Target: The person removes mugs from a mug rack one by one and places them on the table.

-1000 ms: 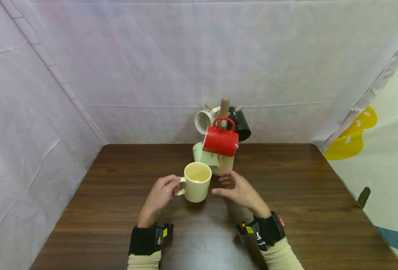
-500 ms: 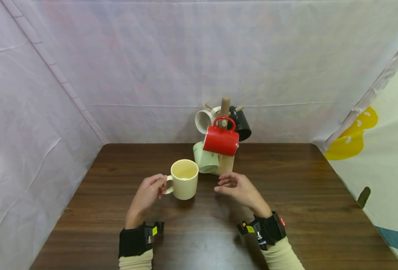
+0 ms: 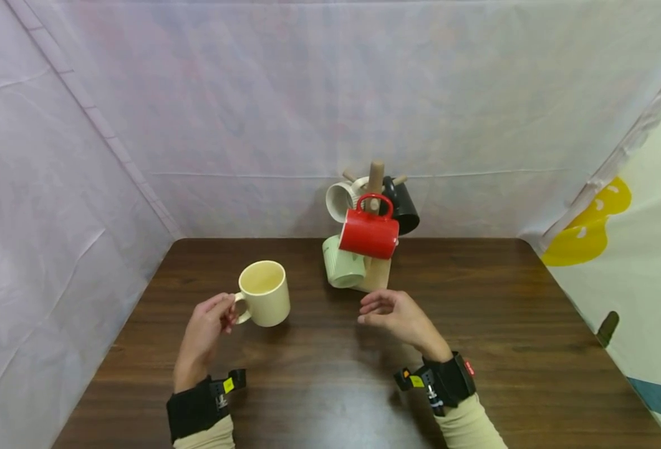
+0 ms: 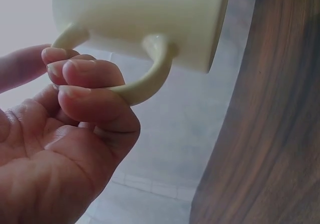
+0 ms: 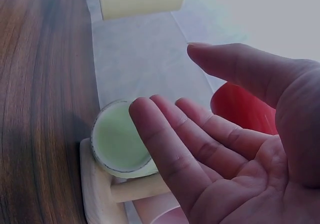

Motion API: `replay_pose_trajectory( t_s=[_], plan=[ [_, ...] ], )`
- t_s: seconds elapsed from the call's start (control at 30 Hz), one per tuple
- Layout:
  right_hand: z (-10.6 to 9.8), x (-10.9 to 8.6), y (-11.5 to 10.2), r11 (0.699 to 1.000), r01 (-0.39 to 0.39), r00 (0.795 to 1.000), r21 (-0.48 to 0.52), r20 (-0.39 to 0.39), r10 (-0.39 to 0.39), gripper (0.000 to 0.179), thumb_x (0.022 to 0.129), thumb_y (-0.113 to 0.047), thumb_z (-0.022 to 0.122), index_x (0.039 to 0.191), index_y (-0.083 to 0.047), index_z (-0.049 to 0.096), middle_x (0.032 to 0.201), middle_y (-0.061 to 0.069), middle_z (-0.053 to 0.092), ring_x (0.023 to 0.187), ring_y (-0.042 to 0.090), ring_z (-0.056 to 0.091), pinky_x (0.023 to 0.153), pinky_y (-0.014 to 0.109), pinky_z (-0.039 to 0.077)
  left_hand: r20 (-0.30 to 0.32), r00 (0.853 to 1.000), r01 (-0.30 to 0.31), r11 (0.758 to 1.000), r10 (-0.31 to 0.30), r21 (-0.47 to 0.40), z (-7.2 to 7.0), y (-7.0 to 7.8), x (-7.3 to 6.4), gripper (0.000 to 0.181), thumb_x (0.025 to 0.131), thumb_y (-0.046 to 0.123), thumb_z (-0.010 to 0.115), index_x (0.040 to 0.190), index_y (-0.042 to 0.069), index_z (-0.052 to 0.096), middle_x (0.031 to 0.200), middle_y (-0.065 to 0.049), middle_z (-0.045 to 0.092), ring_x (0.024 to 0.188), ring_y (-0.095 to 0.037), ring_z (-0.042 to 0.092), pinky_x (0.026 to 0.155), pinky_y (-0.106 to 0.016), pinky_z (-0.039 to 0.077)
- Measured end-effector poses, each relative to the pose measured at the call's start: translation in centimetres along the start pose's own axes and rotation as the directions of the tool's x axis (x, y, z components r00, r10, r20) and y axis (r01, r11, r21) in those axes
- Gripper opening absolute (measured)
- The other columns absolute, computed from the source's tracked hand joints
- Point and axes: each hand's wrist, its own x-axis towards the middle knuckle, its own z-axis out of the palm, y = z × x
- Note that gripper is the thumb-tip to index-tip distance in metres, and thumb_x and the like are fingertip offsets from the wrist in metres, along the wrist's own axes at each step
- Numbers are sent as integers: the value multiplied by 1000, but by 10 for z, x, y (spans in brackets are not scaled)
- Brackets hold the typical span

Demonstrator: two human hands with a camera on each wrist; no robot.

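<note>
My left hand [image 3: 206, 329] grips a pale yellow mug [image 3: 265, 295] by its handle, with the fingers curled round it in the left wrist view. The mug is upright, its mouth facing up. My right hand [image 3: 400, 317] is held in front of the mug rack, its fingers relaxed and nothing in them. Behind it a wooden mug rack [image 3: 376, 178] carries a red mug [image 3: 368, 234], a light green mug [image 3: 344, 265], a white mug [image 3: 339, 201] and a black mug [image 3: 403, 209]. In the right wrist view the green mug [image 5: 120, 139] lies beyond the fingertips.
The rack stands near the back edge of a dark wooden table [image 3: 308, 386]. A pale cloth wall [image 3: 252, 112] rises behind the table, with more cloth on the left. On the right hangs a sheet with a yellow print [image 3: 580, 240].
My left hand has carried the yellow mug to the left, away from the rack. The right hand has stayed almost in place.
</note>
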Motion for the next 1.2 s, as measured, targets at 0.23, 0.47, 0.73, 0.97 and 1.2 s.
replay_pose_trajectory(
  t_s=[0.23, 0.47, 0.73, 0.97, 1.2],
  plan=[
    [-1, 0, 2, 1000, 16, 1000, 3, 12, -16, 33, 85, -17, 79, 112, 0, 67, 102, 13, 75, 91, 16, 71, 79, 25, 56, -10, 1000, -15, 1000, 15, 11, -7, -7, 3, 36, 107, 15, 40, 76, -1, 49, 71, -2, 46, 65, -14, 47, 56, -25, 41],
    [0, 0, 1, 1000, -10, 1000, 4, 1, 10, 30, 86, -18, 78, 110, -5, 68, 101, 8, 75, 91, 16, 71, 80, 29, 57, -73, 997, 7, 1000, -8, -9, -16, -13, 5, 36, 107, 13, 39, 74, 2, 50, 69, -1, 46, 63, -13, 47, 55, -23, 41],
    [-3, 0, 3, 1000, 13, 999, -8, 35, -13, 32, 87, -18, 77, 112, 0, 67, 103, 11, 74, 93, 17, 70, 80, 27, 56, -138, 989, 44, 998, -52, -55, -25, -19, 6, 39, 107, 13, 38, 71, 4, 51, 68, 1, 45, 63, -13, 47, 55, -24, 41],
    [-2, 1, 3, 1000, 7, 1000, -21, 27, -7, 28, 86, -19, 78, 109, -6, 69, 102, 7, 74, 92, 17, 70, 81, 28, 57, -196, 979, 48, 995, -63, -83, -33, -22, 7, 40, 106, 13, 39, 68, 6, 51, 66, 2, 45, 61, -11, 46, 54, -23, 40],
    [-2, 2, 5, 999, 17, 999, -33, 37, -16, 28, 86, -21, 77, 110, -7, 69, 103, 6, 74, 93, 17, 70, 81, 29, 57, -258, 962, 51, 990, -84, -132, -40, -26, 7, 40, 106, 13, 40, 68, 6, 51, 65, 3, 45, 60, -11, 46, 54, -23, 39]
  ],
)
